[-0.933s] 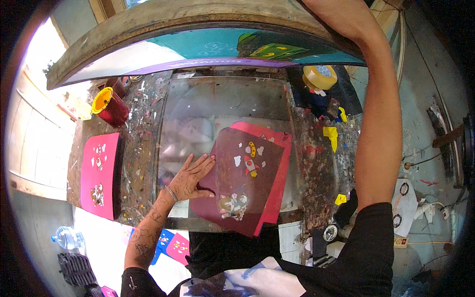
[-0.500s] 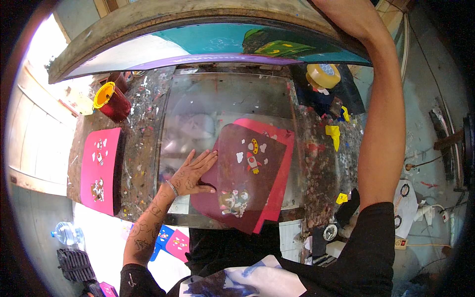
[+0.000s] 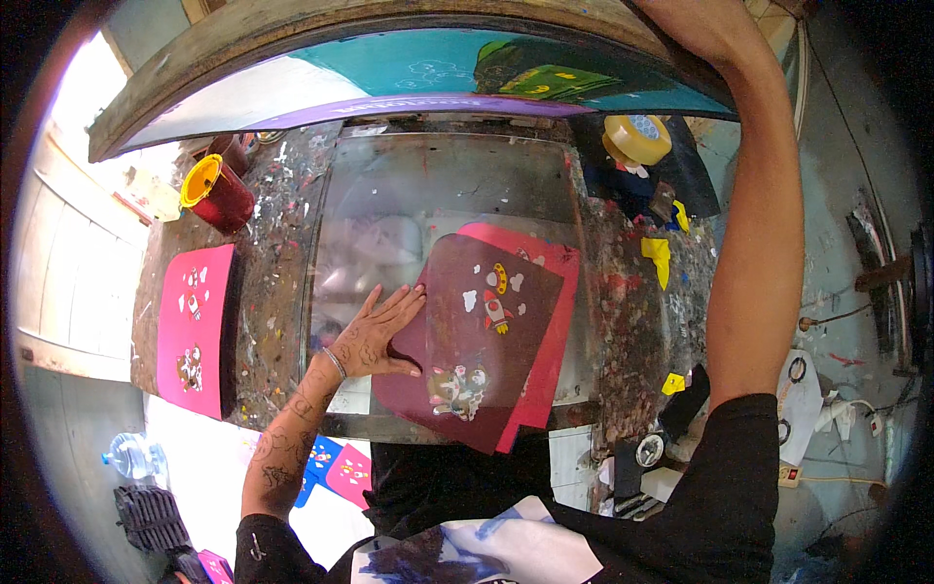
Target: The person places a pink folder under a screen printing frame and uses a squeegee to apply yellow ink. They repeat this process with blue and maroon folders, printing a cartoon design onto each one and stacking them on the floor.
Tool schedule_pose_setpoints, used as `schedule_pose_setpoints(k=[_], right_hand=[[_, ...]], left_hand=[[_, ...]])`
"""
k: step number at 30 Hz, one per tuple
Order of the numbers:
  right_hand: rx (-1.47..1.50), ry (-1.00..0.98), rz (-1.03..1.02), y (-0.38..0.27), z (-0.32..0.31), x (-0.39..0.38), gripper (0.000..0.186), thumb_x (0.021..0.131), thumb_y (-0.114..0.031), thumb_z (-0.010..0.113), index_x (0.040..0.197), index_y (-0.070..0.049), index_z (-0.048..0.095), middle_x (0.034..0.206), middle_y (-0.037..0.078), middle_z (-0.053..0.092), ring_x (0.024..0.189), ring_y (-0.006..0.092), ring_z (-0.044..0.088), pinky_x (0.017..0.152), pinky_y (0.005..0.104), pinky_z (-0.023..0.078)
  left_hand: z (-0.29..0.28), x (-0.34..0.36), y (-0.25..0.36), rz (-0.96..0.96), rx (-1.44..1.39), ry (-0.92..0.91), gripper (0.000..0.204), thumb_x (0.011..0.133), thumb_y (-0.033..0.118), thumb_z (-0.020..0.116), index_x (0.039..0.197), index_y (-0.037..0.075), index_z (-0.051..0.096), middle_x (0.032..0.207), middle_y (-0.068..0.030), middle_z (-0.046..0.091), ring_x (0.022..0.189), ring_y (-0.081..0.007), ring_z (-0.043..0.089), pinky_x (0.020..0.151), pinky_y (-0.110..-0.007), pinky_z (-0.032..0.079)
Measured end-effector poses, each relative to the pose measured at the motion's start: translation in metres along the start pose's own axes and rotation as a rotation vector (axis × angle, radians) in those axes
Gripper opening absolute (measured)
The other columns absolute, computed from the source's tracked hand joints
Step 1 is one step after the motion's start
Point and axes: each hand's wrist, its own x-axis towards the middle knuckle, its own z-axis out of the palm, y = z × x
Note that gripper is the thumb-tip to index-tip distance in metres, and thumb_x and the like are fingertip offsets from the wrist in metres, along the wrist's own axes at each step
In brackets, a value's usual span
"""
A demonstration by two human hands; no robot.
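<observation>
On the left of the paint-spattered tabletop (image 3: 272, 321) lies a bright pink printed sheet with rounded corners (image 3: 195, 331), with a dark red bucket with a yellow rim (image 3: 224, 202) beyond it. Next comes the bare left hand (image 3: 375, 336), laid flat, fingers loosely side by side and thumb spread, at the left edge of a maroon sheet printed with a rocket and cartoon animals (image 3: 520, 365). That sheet lies askew on a clear, glossy plate (image 3: 448, 175), overlapping a reddish-pink sheet (image 3: 566, 292). Above, a wooden frame with a teal, white and purple panel (image 3: 409, 83) stands raised. Further right, the right hand (image 3: 686, 19) is at the frame; its fingers are hidden, so their grip I cannot tell. The step in hand seems to be positioning the maroon sheet; the next move probably calls for squaring it while the frame stays up.
</observation>
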Motion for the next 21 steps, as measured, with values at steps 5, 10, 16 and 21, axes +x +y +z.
schedule_pose_setpoints(k=[5,10,16,21], right_hand=[[0.015,0.003,-0.009,-0.002,0.0,-0.002,0.063,0.096,-0.047,0.064,0.054,-0.002,0.047,0.05,-0.001,0.035,0.05,0.0105,0.03,0.048,0.0357,0.026],[0.019,0.001,-0.001,-0.001,0.0,0.0,0.064,0.096,-0.046,0.064,0.055,-0.001,0.047,0.051,-0.001,0.035,0.05,0.0108,0.031,0.048,0.0357,0.026],[-0.001,-0.012,-0.036,-0.001,-0.004,-0.001,0.063,0.096,-0.045,0.063,0.055,0.0,0.049,0.05,0.0,0.036,0.05,0.0118,0.032,0.049,0.0362,0.028],[-0.027,-0.038,-0.044,0.005,0.014,-0.036,0.058,0.094,-0.048,0.064,0.068,0.003,0.059,0.057,0.012,0.05,0.054,0.0213,0.045,0.057,0.04,0.039]], left_hand=[[-0.001,0.0,-0.001,0.003,-0.001,-0.009,0.121,0.075,0.069,0.074,0.162,0.005,0.019,0.169,-0.0119,0.02,0.157,-0.0312,0.015,0.127,-0.056,0.005],[0.014,-0.003,0.013,0.006,0.08,0.139,0.096,0.094,0.063,0.055,0.16,0.002,0.022,0.169,-0.0191,0.018,0.157,-0.0379,0.013,0.125,-0.059,0.003],[0.031,0.136,0.208,0.114,-0.252,0.501,0.084,0.099,0.06,0.049,0.151,-0.006,0.038,0.165,-0.0302,0.017,0.155,-0.0417,0.013,0.123,-0.061,0.01],[-0.105,0.054,0.157,0.107,-0.014,0.439,0.068,0.089,0.047,0.062,0.134,-0.001,0.044,0.139,-0.0244,0.033,0.133,-0.0385,0.031,0.107,-0.053,0.025]])
